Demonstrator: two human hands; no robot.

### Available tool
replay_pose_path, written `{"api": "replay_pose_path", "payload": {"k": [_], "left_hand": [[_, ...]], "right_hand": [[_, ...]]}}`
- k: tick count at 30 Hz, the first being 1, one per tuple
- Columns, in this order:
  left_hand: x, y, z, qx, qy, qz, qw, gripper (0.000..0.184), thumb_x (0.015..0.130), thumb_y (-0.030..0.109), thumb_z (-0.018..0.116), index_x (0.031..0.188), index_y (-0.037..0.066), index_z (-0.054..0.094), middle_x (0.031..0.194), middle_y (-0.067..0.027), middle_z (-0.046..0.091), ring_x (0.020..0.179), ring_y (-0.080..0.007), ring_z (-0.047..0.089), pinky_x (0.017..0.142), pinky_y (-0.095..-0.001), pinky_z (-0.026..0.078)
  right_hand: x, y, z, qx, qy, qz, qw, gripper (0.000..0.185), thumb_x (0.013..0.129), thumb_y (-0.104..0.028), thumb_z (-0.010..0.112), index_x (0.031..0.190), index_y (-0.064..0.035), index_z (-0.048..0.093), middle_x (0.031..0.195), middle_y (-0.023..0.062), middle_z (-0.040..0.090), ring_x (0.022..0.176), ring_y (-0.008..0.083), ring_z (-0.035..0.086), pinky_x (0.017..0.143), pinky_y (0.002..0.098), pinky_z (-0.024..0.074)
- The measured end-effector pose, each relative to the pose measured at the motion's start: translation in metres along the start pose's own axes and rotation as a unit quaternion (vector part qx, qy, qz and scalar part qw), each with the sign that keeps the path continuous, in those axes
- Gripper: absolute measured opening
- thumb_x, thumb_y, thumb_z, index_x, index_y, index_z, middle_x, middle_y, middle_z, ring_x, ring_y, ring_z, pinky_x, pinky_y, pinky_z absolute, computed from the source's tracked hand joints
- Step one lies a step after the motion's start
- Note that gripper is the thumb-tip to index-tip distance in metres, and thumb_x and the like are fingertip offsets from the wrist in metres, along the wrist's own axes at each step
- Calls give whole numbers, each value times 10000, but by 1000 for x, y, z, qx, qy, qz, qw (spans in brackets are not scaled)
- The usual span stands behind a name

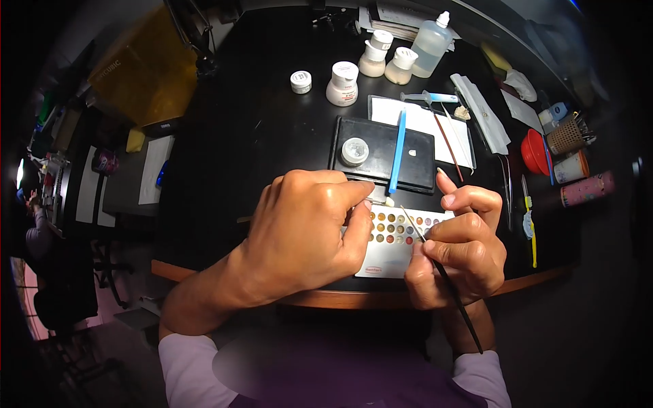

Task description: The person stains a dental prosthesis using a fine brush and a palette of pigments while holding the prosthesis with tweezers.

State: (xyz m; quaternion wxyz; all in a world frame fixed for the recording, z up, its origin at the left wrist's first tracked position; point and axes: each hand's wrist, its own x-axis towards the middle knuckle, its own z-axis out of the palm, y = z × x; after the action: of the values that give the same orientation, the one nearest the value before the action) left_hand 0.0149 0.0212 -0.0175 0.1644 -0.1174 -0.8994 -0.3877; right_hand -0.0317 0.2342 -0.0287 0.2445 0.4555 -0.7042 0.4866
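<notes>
My left hand (306, 231) is closed in a pinch around a thin holder, with a small pale piece (388, 201) at its tip. Between the fingers of my right hand (466, 245) is a slim dark brush (451, 291), its tip pointing up and left near the pale piece. Below both hands lies a white palette card (381, 266) with rows of coloured round wells, partly covered by my fingers. Just beyond, a black tray (381, 129) carries a small round jar (355, 151), a blue stick (398, 149) and a small white bit (412, 153).
White-capped jars (342, 85) and a clear bottle (432, 46) stand at the back. A syringe (430, 97), tweezers, a red bowl (536, 151) and a pink cylinder (587, 188) are on the right. At far left, another person's sleeve (42, 234) shows.
</notes>
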Motion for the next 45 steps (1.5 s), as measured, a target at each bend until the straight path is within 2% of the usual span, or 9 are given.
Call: {"api": "replay_pose_path", "payload": {"k": [3, 9, 12, 15, 24, 27, 39, 42, 45], "left_hand": [[-1, -1, -5, 36, -22, -13, 999, 203, 843, 23, 701, 999, -66, 796, 697, -192, 692, 539, -280, 670, 507, -372, 499], [-1, -5, -6, 60, -43, -46, 996, 204, 810, 61, 692, 934, -61, 799, 673, -201, 692, 552, -315, 688, 536, -390, 534], [-2, -6, -5, 70, -49, -62, 994, 199, 807, 64, 690, 921, -57, 799, 669, -199, 691, 558, -318, 693, 543, -396, 542], [-1, -6, -5, 73, -47, -60, 994, 194, 808, 62, 689, 917, -55, 798, 671, -200, 692, 564, -320, 698, 546, -402, 545], [-2, -7, -4, 73, -49, -59, 994, 193, 808, 55, 683, 915, -58, 797, 671, -202, 694, 569, -329, 700, 553, -406, 554], [-2, -8, -4, 69, -49, -59, 995, 196, 807, 53, 680, 916, -61, 797, 670, -205, 693, 568, -329, 699, 555, -407, 555], [-1, -7, -5, 68, -53, -55, 995, 192, 809, 49, 680, 914, -63, 795, 664, -197, 690, 558, -312, 695, 545, -396, 548], [0, -7, -5, 68, -54, -54, 995, 191, 809, 49, 682, 914, -63, 795, 661, -194, 688, 555, -309, 692, 542, -393, 545], [0, -7, -6, 65, -53, -54, 995, 190, 808, 48, 685, 916, -63, 795, 657, -192, 684, 551, -307, 689, 538, -392, 541]], "right_hand": [[2, -3, -1, -13, -26, 12, 1000, 248, 629, 63, 772, 796, -84, 663, 765, 38, 663, 1010, 288, 602, 1048, 564, 583], [1, -1, 2, -28, -59, -14, 998, 164, 724, -20, 692, 866, -82, 640, 753, 70, 642, 1001, 301, 539, 1086, 633, 526], [4, -7, 0, -33, -71, 23, 997, 263, 612, 33, 758, 832, -94, 694, 795, 36, 691, 1013, 297, 590, 1074, 586, 557], [4, -3, 4, -51, -89, -1, 995, 199, 691, 1, 681, 869, -80, 645, 769, 70, 666, 1032, 309, 553, 1111, 638, 504], [1, -3, 9, -68, -77, -4, 995, 277, 626, 72, 635, 860, -74, 650, 773, 69, 677, 1016, 303, 577, 1101, 636, 518], [1, -1, 9, -72, -71, -5, 995, 246, 624, 26, 814, 799, -95, 689, 797, 18, 701, 1006, 280, 599, 1068, 570, 563], [1, 0, 8, -68, -78, -9, 995, 225, 637, 34, 819, 776, -77, 682, 795, 33, 702, 1006, 280, 621, 1071, 573, 562], [0, 3, 7, -60, -85, -23, 994, 218, 636, 31, 712, 826, -70, 674, 756, 68, 694, 1003, 297, 589, 1077, 631, 536], [3, -6, 7, -56, -72, 4, 996, 228, 626, 37, 823, 762, -75, 678, 789, 34, 700, 991, 276, 621, 1071, 571, 564]]}}
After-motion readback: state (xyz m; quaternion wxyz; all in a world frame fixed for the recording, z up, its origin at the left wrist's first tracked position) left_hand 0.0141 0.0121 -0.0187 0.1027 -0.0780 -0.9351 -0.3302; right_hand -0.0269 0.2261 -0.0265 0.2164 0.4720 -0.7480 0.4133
